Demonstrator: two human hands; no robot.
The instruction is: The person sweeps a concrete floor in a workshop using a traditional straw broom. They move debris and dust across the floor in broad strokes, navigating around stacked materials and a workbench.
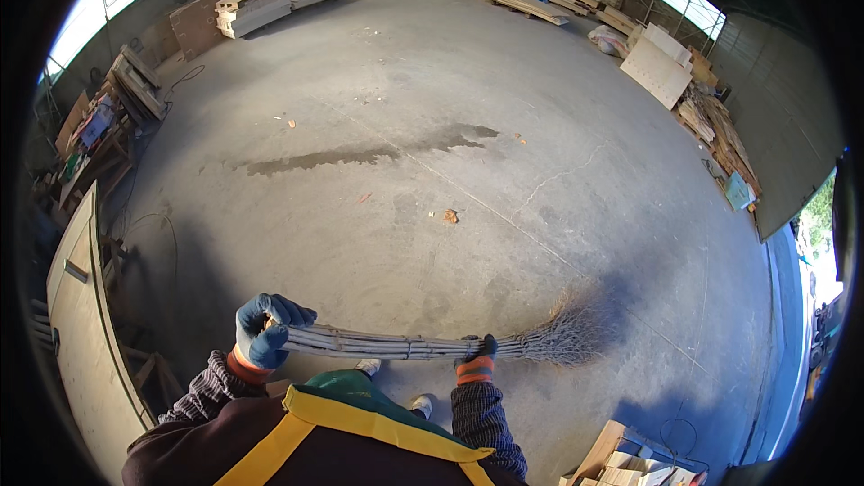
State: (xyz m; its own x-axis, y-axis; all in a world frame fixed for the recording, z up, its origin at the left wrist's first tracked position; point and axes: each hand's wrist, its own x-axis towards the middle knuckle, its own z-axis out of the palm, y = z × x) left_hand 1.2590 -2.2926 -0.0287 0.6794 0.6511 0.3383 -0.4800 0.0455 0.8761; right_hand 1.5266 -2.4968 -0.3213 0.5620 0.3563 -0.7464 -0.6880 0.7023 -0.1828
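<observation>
A long twig broom (387, 345) made of bundled thin sticks lies crosswise in front of my body. Its bushy brush end (569, 333) fans out to the right over the concrete. At the handle's left end, my left hand (267, 328), in a blue-grey work glove with an orange cuff, is curled round the sticks. My right hand (477, 354), gloved in dark material with an orange cuff, grips the bundle just short of the brush. Whether the bristles touch the floor I cannot tell.
Wood scraps (451, 216) and a dark wet streak (328, 158) mark the concrete floor (486, 261). A pale panel (85, 324) stands close on the left. Offcuts (630, 468) lie at lower right. Stacked boards (256, 4) and leaning sheets (657, 67) line the sides.
</observation>
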